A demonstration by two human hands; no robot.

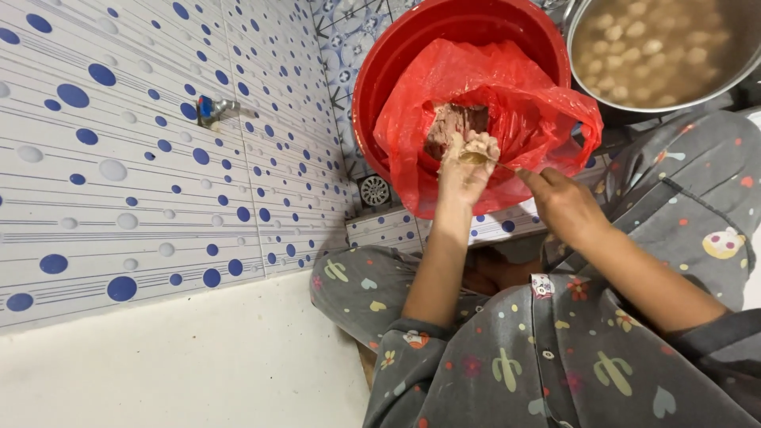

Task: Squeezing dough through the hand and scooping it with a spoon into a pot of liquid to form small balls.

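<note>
Clothing: grey patterned pyjamas fill the foreground.
Left hand: fingers curled around a lump of pale meat paste.
Right hand: fingers pinch a spoon against the lump.
Bag: red plastic bag of paste, inside a red basin.
Pot: metal pot of pale balls, just beside the basin.

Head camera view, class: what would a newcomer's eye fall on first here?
First, the crumpled red plastic bag of pinkish minced paste in the round red plastic basin, top centre. Below it, the left hand squeezes paste while the right hand holds a spoon against it. Top right, a metal pot holds pale balls in broth.
</note>
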